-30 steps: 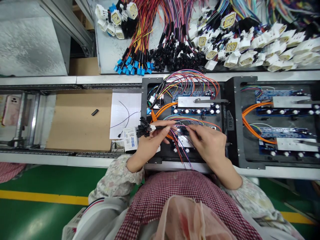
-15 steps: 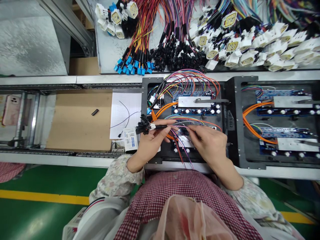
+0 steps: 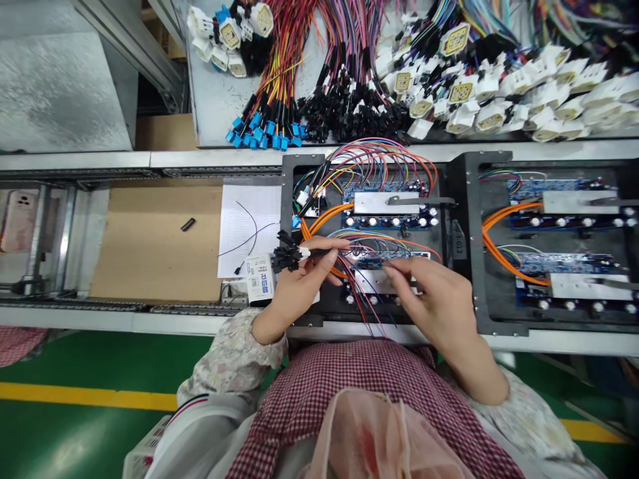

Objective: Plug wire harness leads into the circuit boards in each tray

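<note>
My left hand (image 3: 304,283) is closed around a wire harness (image 3: 319,253), thumb and fingers pinching its dark sleeve. The harness's black connectors (image 3: 287,256) stick out to the left, and its loose red, purple and dark wires (image 3: 362,299) hang down to the right of my fingers. My right hand (image 3: 434,289) is in a pinch over the lower blue circuit board (image 3: 394,258); whatever thin thing lies between its fingertips cannot be made out. Orange wires (image 3: 324,223) curve beside the boards in the black tray (image 3: 319,313).
Above, an upper circuit board (image 3: 387,203) has wires attached. A second black tray (image 3: 499,319) stands right. Bundled harnesses with white connectors (image 3: 494,116) and blue connectors (image 3: 267,133) lie behind. Leftward are a small box (image 3: 260,279), paper (image 3: 239,219) and cardboard (image 3: 150,259).
My right hand has moved slightly right and down, away from my left hand. The pink wire stretched between the hands before no longer shows there. My left hand keeps its hold.
</note>
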A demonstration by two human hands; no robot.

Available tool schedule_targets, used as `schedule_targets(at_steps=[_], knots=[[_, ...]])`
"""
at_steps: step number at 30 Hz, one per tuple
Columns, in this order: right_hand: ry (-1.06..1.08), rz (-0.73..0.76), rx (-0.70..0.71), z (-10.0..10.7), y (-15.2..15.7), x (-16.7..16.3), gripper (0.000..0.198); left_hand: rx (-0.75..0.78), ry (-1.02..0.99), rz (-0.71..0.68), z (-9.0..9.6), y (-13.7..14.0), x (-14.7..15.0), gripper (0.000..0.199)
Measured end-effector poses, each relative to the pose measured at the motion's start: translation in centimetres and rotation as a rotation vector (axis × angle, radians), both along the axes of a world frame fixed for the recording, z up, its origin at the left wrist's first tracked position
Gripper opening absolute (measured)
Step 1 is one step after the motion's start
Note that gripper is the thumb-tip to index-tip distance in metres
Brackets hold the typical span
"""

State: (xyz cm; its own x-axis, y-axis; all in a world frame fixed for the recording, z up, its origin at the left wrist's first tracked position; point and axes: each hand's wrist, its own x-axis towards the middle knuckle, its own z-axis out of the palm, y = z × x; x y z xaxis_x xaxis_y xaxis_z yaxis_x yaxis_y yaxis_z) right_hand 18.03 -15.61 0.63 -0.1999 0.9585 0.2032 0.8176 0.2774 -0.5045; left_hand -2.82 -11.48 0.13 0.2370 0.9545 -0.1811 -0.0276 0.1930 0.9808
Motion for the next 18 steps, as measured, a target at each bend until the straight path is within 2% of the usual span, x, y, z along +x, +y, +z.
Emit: schedule_targets(at_steps=[2,6,11,14,18], knots=[[0.015,-0.025,0.013,-0.8,0.3,0.0,0.019,-0.015,0.002,-0.004,0.1,0.0,0.0,0.02],[-0.095,-0.026,-0.003,-2.2,1.0,-0.4,0.023,-0.034,-0.015,-0.018,0.4,0.0,0.1,0.02],[-0.158,-0.016,0.048,-2.9,1.5,-0.8,0.023,-0.038,-0.026,-0.023,0.4,0.0,0.0,0.021],[-0.186,-0.001,0.055,-2.2,1.3,-0.9,0.023,-0.047,-0.014,-0.024,0.4,0.0,0.0,0.023],[-0.139,-0.024,0.0,0.1,0.2,-0.3,0.026,-0.049,0.005,-0.014,0.6,0.0,0.0,0.021]])
